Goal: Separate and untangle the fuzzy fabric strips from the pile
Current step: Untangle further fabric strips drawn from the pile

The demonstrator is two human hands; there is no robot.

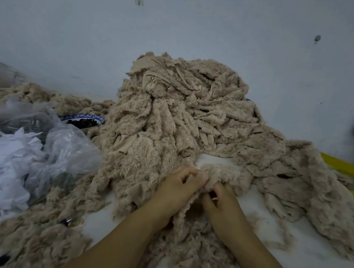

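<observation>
The beige pile [174, 111] is heaped at the back of the white tabletop [302, 267], likely so that freed pieces can be drawn forward. One fuzzy strip [222, 173] runs from its foot toward the person. The left hand [176, 189] and right hand [226, 211] meet on it, fingers [198, 176] curled and pinching its edge, seemingly to tease it apart.

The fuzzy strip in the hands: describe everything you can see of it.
The fuzzy strip is beige shaggy fabric, bunched and crumpled. The left hand and right hand pinch it side by side. It lies on the white table before the tall pile, trailing down between the forearms toward the person; where it ends is unclear.
</observation>
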